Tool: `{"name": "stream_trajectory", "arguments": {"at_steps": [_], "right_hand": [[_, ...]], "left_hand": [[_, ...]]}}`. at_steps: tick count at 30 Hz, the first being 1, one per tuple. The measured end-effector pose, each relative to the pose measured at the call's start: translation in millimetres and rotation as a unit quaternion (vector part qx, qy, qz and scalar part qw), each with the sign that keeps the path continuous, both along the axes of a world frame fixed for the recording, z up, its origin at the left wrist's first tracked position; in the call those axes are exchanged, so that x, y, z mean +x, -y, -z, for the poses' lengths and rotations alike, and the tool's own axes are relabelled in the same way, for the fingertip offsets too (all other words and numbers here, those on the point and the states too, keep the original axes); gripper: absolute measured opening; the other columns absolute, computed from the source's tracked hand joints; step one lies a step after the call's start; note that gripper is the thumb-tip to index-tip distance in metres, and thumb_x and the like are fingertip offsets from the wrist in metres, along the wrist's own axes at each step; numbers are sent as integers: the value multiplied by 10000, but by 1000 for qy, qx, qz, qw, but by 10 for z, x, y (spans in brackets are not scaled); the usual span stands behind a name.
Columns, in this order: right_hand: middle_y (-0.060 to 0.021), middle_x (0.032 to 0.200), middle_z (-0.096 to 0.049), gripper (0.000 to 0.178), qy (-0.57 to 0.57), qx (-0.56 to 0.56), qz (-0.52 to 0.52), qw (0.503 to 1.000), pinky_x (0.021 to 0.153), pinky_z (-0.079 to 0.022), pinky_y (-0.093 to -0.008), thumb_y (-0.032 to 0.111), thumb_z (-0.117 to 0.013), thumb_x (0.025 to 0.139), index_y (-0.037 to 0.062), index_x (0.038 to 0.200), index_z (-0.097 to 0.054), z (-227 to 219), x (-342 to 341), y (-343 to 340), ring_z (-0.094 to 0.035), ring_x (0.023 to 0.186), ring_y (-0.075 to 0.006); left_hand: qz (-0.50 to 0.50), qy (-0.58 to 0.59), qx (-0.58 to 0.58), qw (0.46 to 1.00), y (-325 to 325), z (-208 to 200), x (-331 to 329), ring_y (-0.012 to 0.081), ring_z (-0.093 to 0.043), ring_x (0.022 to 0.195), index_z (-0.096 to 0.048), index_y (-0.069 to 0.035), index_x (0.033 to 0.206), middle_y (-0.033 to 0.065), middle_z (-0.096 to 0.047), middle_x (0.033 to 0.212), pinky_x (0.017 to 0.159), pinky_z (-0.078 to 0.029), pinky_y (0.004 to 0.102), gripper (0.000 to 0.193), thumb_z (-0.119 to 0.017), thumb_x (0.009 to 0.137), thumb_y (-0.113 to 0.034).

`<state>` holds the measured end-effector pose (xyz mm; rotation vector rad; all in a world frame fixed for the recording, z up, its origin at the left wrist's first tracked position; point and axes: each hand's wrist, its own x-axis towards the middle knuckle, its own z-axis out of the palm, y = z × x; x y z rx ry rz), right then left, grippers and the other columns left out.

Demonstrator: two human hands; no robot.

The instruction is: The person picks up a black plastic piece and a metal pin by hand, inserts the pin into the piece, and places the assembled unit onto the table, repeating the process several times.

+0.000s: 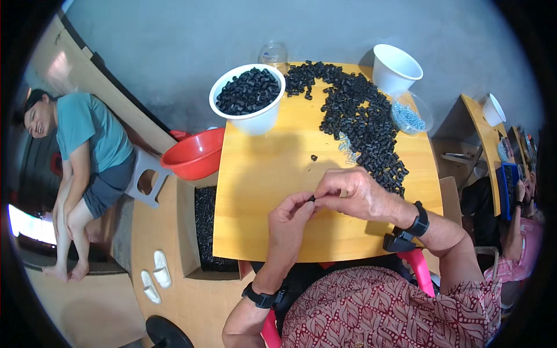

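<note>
both hands meet over the near middle of the yellow wooden table, the left hand and right hand pinching one small black plastic ring between their fingertips, clenched on it from either side. judging by how things lie, the work looks well under way but far from over: a white bucket at the far edge is heaped with black rings, yet a long loose pile of black rings sprawls down the right side and one stray ring lies alone. a clear bag of small metal pieces sits beside an empty white cup.
</note>
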<state>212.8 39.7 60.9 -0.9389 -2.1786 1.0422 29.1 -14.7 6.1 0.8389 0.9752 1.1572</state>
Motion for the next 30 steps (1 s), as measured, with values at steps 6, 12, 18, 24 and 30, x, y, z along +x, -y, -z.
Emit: {"name": "stream_trajectory", "arguments": {"at_steps": [6, 12, 18, 24, 30], "right_hand": [[-112, 853, -647, 164, -34, 150, 34, 987, 624, -538, -347, 15, -741, 825, 9, 966, -658, 179, -58, 237, -666, 749, -272], [-112, 865, -650, 154, -28, 176, 53, 983, 618, -528, -336, 21, -728, 836, 7, 973, -657, 190, -34, 206, -671, 759, -256], [-86, 883, -667, 120, 28, 64, 167, 983, 676, -508, -298, 64, -591, 907, -10, 965, -666, -348, 284, -157, -637, 760, -155], [-105, 933, -648, 212, 41, 266, 40, 962, 727, -541, -382, 83, -744, 801, 25, 995, -681, -1, 179, 139, -662, 834, -284], [-74, 925, -571, 181, 63, 351, 22, 934, 754, -483, -376, 100, -691, 732, 28, 884, -623, 172, 24, 289, -588, 852, -257]], "left_hand": [[-2, 23, -13, 1000, 117, 93, -9, 115, -646, 947, -657, -13, 1151, 47, -688, 1058, 829, -532, 250, 204, -639, 965, -97], [-7, 18, -34, 999, 79, 36, -27, 127, -664, 919, -667, -31, 1131, 54, -695, 1032, 823, -534, 249, 180, -633, 967, -97], [-30, 47, -39, 998, 150, 5, -75, 160, -688, 908, -658, -12, 1129, 82, -706, 1029, 815, -533, 260, 174, -618, 976, -84], [3, 65, -45, 997, 108, 58, 50, 141, -674, 940, -654, -9, 1136, 69, -702, 1035, 835, -529, 258, 188, -634, 973, -100], [2, 71, -47, 996, 138, 53, 29, 123, -646, 952, -659, -1, 1141, 55, -686, 1062, 882, -529, 274, 188, -627, 975, -84]]}}
